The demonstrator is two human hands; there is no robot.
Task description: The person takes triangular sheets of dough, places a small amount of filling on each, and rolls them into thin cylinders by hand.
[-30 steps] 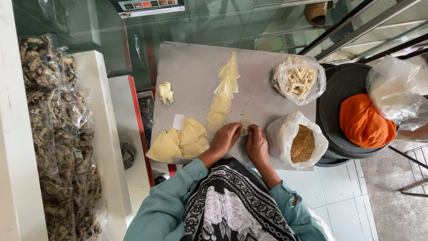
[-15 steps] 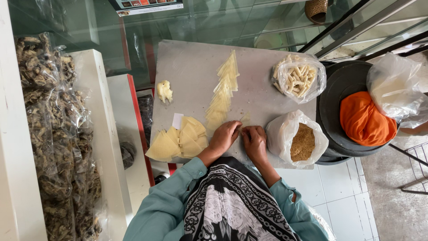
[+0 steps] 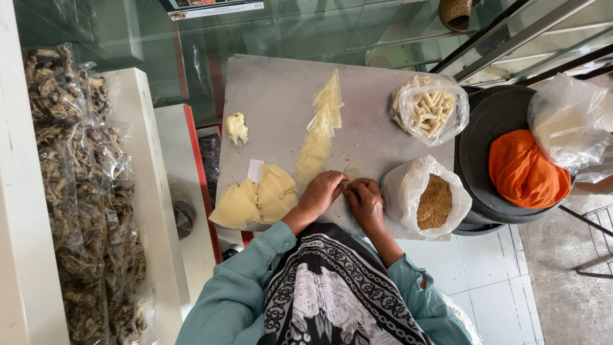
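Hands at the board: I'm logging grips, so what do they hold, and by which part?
Both hands, left hand and right hand, pinch a small pale wrapper by its near edge; exact finger placement cannot be told.

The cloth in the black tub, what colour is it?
Orange cloth, clearest in the head view.

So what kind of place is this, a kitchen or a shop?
Probably a small food-making stall: pale wrapper sheets laid out on a grey worktable, bags of finished rolls and brown filling, glass counter behind.
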